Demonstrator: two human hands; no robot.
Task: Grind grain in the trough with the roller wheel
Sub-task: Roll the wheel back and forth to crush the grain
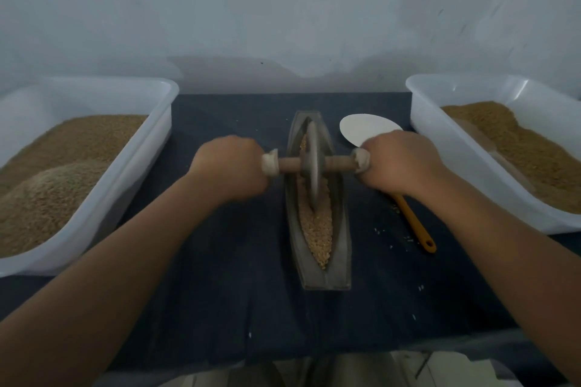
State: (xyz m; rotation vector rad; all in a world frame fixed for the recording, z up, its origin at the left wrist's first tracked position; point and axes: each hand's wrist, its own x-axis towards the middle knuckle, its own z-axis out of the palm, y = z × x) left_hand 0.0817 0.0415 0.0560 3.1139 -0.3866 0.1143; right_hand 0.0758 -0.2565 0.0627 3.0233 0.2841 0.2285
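Observation:
A narrow boat-shaped metal trough (342,248) lies lengthwise on the dark cloth in the middle, with tan grain (317,229) along its groove. A grey roller wheel (312,163) stands upright in the far half of the groove. A wooden axle (338,163) runs through the wheel, with cloth-wrapped ends. My left hand (231,166) grips the axle's left end. My right hand (397,162) grips the right end. Both arms reach forward from the near edge.
A white plastic tub (125,173) of grain stands at the left, and a second tub (440,135) of grain at the right. A white spoon with an orange handle (415,223) lies right of the trough, partly under my right hand. Loose grains dot the cloth.

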